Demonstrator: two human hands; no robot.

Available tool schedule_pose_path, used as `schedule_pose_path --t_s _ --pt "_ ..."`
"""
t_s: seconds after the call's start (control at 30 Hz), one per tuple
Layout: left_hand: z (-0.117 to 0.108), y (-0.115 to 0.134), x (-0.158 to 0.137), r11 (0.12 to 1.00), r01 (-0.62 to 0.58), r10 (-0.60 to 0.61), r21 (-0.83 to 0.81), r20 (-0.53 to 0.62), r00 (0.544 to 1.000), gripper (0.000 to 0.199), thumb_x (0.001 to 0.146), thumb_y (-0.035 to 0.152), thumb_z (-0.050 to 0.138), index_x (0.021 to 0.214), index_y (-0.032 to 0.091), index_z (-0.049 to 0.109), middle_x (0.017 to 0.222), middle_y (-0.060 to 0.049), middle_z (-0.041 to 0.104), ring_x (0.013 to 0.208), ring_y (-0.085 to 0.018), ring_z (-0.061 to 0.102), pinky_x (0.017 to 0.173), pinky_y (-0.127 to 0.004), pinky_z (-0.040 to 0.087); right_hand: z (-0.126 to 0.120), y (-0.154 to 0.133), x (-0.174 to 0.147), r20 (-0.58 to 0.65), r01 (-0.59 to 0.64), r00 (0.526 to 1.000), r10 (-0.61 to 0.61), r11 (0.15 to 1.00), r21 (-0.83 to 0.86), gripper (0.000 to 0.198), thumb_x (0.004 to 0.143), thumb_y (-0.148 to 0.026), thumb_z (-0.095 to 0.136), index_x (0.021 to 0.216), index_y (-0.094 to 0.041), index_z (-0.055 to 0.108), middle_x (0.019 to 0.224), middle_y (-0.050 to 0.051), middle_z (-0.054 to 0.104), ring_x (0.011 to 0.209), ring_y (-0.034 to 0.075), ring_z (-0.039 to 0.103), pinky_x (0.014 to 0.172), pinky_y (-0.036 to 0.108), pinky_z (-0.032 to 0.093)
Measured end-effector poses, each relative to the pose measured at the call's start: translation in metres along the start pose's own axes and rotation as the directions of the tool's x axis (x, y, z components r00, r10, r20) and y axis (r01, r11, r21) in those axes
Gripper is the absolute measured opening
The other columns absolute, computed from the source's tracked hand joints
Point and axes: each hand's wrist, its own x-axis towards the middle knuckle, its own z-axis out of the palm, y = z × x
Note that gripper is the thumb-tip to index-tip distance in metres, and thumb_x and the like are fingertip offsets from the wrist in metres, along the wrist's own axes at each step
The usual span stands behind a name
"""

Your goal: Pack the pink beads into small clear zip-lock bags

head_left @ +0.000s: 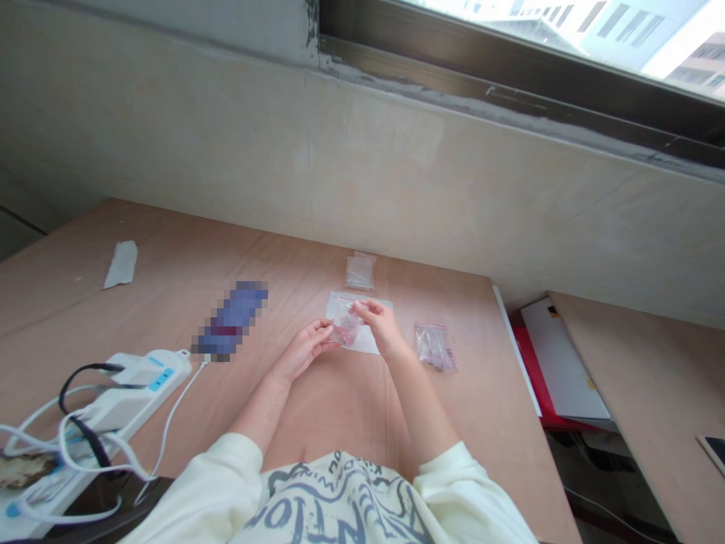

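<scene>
Between my two hands is a small clear zip bag (pixel 347 326) with something pinkish inside, too small to make out. My left hand (pixel 309 346) pinches its lower left side, fingers closed. At the bag's upper right, my right hand (pixel 376 317) grips the edge near the red seal line. Beneath the bag a white sheet of paper (pixel 368 344) lies flat on the wooden table (pixel 334 408). Right of my right hand lies another zip bag (pixel 435 347) with a red seal and contents I cannot make out. Behind the paper, near the wall, rest clear zip bags (pixel 361 270).
To the left are a blurred phone (pixel 232 321) on a white cable and a white power strip (pixel 141 393) with tangled cords. A torn paper piece (pixel 121 264) lies far left. Past the table's right edge, a gap holds folders (pixel 560 363); a second table (pixel 651 378) stands beyond.
</scene>
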Motion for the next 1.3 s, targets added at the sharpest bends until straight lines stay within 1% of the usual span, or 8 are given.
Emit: schedule_pose_path --t_s 0.17,0.43,0.67,0.73,0.83,0.93,1.13,1.3 --pt "-0.0012 -0.0005 -0.0017 1.000 0.010 -0.010 0.000 0.002 1.000 0.015 0.068 0.024 0.059 0.077 0.014 0.052 0.077 -0.003 0.064 0.079 -0.016 0.059 0.074 -0.028 0.042 0.0004 0.0065 0.0042 -0.014 -0.001 1.000 0.001 0.999 0.040 0.022 0.059 -0.037 0.059 0.065 -0.016 0.056 0.063 0.001 0.059 0.058 0.011 0.050 0.057 0.024 0.035" --pt "0.0004 -0.0014 0.0001 1.000 0.014 -0.014 -0.014 0.035 0.999 0.015 0.068 0.025 0.058 0.076 0.014 0.052 0.081 -0.004 0.065 0.080 -0.017 0.059 0.076 -0.031 0.042 -0.0011 0.0007 0.0019 -0.093 0.003 0.996 -0.004 1.000 -0.012 0.017 0.057 -0.032 0.059 0.059 -0.016 0.055 0.055 -0.002 0.054 0.055 0.010 0.048 0.058 0.024 0.035" --pt "-0.0001 -0.0027 0.0001 0.999 0.033 -0.033 0.013 0.063 0.997 0.018 0.069 0.027 0.058 0.080 0.014 0.052 0.083 -0.006 0.065 0.083 -0.019 0.059 0.076 -0.031 0.042 -0.0001 -0.0023 0.0010 -0.131 -0.002 0.991 -0.003 0.999 -0.036 0.014 0.056 -0.029 0.059 0.055 -0.016 0.053 0.054 -0.002 0.053 0.055 0.010 0.048 0.058 0.024 0.034" --pt "-0.0009 -0.0031 0.0004 1.000 0.028 -0.029 0.012 0.061 0.998 0.018 0.069 0.027 0.057 0.080 0.014 0.052 0.082 -0.005 0.065 0.082 -0.019 0.059 0.076 -0.031 0.043 0.0013 -0.0020 0.0010 -0.123 -0.021 0.992 0.020 1.000 -0.012 0.016 0.056 -0.030 0.059 0.055 -0.016 0.052 0.054 -0.002 0.054 0.056 0.010 0.048 0.059 0.024 0.035" --pt "-0.0020 -0.0026 0.0002 1.000 0.026 -0.027 0.010 0.055 0.998 0.017 0.069 0.027 0.057 0.080 0.014 0.052 0.081 -0.005 0.065 0.083 -0.019 0.059 0.077 -0.032 0.042 0.0026 0.0004 0.0011 -0.067 -0.060 0.996 0.063 0.997 0.047 0.020 0.055 -0.033 0.061 0.061 -0.016 0.054 0.060 0.000 0.057 0.058 0.011 0.050 0.060 0.025 0.035" --pt "-0.0025 -0.0010 -0.0011 0.999 0.032 -0.032 0.011 0.054 0.998 0.016 0.069 0.026 0.057 0.078 0.014 0.052 0.081 -0.005 0.065 0.082 -0.018 0.059 0.076 -0.031 0.042 0.0025 0.0034 0.0017 -0.034 -0.073 0.997 0.075 0.995 0.072 0.023 0.054 -0.034 0.062 0.066 -0.015 0.056 0.064 0.001 0.059 0.060 0.011 0.052 0.062 0.025 0.036" --pt "0.0010 0.0034 -0.0010 0.999 0.041 -0.042 0.020 0.067 0.997 0.015 0.069 0.026 0.057 0.078 0.014 0.054 0.081 -0.004 0.065 0.078 -0.017 0.059 0.075 -0.030 0.042 0.0007 0.0025 0.0018 -0.084 -0.032 0.996 0.032 0.999 -0.001 0.019 0.054 -0.031 0.062 0.061 -0.015 0.056 0.057 0.001 0.058 0.058 0.012 0.053 0.061 0.026 0.036" --pt "0.0058 0.0069 0.0001 0.998 0.036 -0.041 0.055 0.098 0.994 0.020 0.069 0.027 0.057 0.082 0.013 0.056 0.086 -0.007 0.064 0.085 -0.019 0.057 0.078 -0.033 0.041 0.0009 0.0014 0.0022 -0.151 -0.011 0.989 0.003 0.998 -0.054 0.018 0.054 -0.030 0.062 0.060 -0.015 0.055 0.058 0.001 0.059 0.058 0.012 0.053 0.059 0.026 0.037"
